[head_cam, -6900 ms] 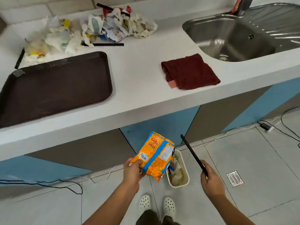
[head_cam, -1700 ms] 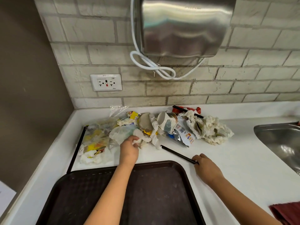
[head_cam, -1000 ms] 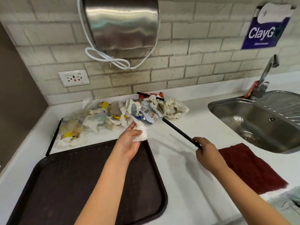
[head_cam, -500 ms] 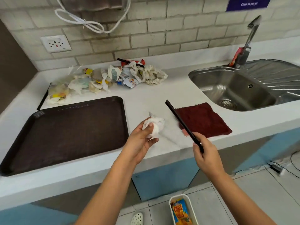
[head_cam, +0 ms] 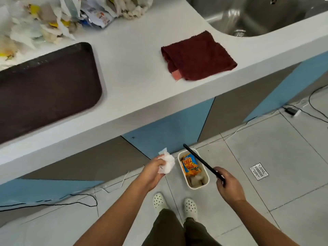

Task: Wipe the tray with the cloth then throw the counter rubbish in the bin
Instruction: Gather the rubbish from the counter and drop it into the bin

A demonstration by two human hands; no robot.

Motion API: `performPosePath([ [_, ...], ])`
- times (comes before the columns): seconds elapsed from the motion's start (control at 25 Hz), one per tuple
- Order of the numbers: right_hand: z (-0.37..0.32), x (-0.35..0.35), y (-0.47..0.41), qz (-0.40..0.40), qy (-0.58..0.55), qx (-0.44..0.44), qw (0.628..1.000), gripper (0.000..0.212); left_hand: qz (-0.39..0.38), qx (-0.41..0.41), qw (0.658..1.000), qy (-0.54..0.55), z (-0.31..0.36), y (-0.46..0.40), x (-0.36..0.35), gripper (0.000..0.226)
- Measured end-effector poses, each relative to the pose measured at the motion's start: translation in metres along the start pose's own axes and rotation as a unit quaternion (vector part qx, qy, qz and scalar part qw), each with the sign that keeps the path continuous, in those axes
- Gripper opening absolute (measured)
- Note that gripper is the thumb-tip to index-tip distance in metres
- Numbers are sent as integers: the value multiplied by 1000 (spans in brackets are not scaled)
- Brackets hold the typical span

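My left hand [head_cam: 153, 172] grips a crumpled white tissue [head_cam: 166, 163] just left of the small white bin [head_cam: 206, 183] on the floor. My right hand [head_cam: 228, 185] holds a thin black stick [head_cam: 200, 159] whose far end slants over the bin. An orange snack packet [head_cam: 190, 165] and pale scraps lie inside the bin. Up on the white counter [head_cam: 134, 71] sit the dark brown tray [head_cam: 44, 86], the folded maroon cloth [head_cam: 197, 56] near the front edge, and a rubbish pile [head_cam: 53, 20] of wrappers and tissues at the back.
A steel sink [head_cam: 248, 13] is sunk into the counter at the top right. Blue and grey cabinet fronts [head_cam: 168, 128] run under the counter. Cables [head_cam: 310, 112] trail on the tiled floor, a floor drain [head_cam: 258, 171] lies right of the bin, and my feet stand just before it.
Both hands have dropped from counter height to just above the bin, carrying the tissue and the black stick. My view has tilted down to the floor.
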State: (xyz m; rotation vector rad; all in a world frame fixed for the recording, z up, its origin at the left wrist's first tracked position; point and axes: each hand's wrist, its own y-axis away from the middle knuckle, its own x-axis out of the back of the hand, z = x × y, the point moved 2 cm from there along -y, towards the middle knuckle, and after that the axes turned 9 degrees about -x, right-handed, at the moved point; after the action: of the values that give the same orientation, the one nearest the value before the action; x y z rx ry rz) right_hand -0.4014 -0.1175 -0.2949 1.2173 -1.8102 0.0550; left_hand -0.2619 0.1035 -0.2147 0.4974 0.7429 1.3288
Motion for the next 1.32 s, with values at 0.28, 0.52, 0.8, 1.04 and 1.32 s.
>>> performPosePath([
  [0.28,103,-74,28,-208,106,-272,934,55,-8,71,975,-212,-81,-59,8,31],
  [0.52,117,-121,-3,-224,49,-303,925,61,-46,75,961,-262,-136,-117,14,39],
  [0.8,134,-167,-55,-209,-51,-367,905,49,-34,86,959,-269,-172,-169,18,42],
  [1.04,147,-187,-93,-178,-70,-405,894,47,-30,92,956,-278,-196,-204,7,41],
  [1.32,152,-200,-128,-233,-32,-412,881,33,-55,91,953,-285,-218,-235,-14,40],
])
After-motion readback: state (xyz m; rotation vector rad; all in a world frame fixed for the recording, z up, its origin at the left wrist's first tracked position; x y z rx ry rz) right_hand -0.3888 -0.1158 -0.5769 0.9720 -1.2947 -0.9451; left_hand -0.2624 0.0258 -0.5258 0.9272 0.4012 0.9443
